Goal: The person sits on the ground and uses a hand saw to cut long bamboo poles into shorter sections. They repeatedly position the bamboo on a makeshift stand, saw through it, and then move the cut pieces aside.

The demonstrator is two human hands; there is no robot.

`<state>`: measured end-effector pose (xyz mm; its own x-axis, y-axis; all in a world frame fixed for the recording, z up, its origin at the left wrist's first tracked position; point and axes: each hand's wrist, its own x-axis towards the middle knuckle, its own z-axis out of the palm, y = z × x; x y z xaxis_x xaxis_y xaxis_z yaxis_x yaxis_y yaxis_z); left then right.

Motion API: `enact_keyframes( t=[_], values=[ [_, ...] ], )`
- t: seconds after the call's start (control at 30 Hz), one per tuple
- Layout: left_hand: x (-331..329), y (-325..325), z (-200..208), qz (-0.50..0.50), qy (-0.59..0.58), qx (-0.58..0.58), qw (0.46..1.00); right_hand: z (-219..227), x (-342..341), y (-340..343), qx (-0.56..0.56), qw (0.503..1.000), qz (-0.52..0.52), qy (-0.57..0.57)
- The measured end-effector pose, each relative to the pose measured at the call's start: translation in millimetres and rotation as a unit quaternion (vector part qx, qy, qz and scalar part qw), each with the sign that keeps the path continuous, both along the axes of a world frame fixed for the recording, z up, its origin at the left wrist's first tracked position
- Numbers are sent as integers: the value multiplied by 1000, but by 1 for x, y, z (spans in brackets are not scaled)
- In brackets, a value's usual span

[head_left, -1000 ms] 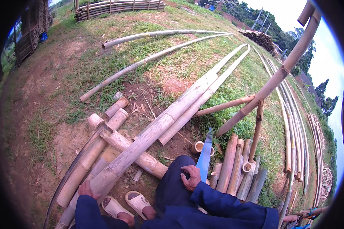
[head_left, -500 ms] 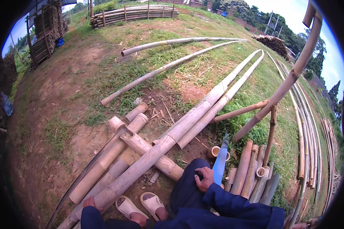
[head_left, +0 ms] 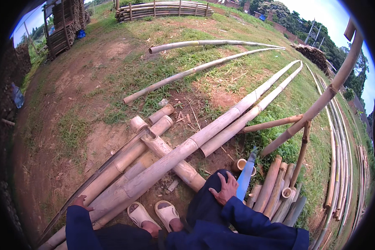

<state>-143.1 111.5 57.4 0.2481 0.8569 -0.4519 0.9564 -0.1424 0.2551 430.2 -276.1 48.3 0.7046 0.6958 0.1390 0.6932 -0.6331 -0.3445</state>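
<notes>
Head view: the person sits low on bare earth and grass, both arms in dark blue sleeves coming in from the lower edge. The left hand (head_left: 80, 203) rests on the near end of a long pale bamboo pole (head_left: 221, 125) that runs from the lower left up toward the upper right; its fingers (head_left: 86, 206) are spread loosely against the pole's side, and whether they grip it cannot be told. The right hand (head_left: 226, 188) lies flat on the person's dark-trousered knee (head_left: 204, 200), fingers (head_left: 233, 178) open and holding nothing. Just beside that hand, touching or nearly so, a long blue-tinted blade (head_left: 246, 173) stands slanted, its tip pointing up and away. To the right of the blade lies a stack of short cut bamboo tubes (head_left: 275, 187), several showing hollow ends. A shorter thick bamboo piece (head_left: 166, 156) lies crosswise beneath the long pole. Two cream-coloured slip-on sandals (head_left: 154, 213) sit on the person's feet, just below the poles. Farther off, more long bamboo poles (head_left: 208, 68) lie on the grass, and a timber stack (head_left: 166, 8) stands near the top edge.
</notes>
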Motion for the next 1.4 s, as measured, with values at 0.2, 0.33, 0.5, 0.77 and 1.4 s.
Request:
enact_keyframes(
  t=[0.2,0.33,0.5,0.77,1.4],
  values=[
    [-57,-118,73,142,-277,-68,948,-19,12,25,-149,988,6,44],
    [-33,-227,23,249,-520,40,816,-17,17,21,-205,977,64,15],
    [-12,-348,-182,450,-322,-40,832,-29,30,26,-255,950,178,-23],
    [27,-380,-241,417,-199,-101,881,-39,36,21,-227,946,230,-34],
    [-5,-73,-128,258,-121,398,872,11,-4,108,-4,960,196,198]
  ],
)
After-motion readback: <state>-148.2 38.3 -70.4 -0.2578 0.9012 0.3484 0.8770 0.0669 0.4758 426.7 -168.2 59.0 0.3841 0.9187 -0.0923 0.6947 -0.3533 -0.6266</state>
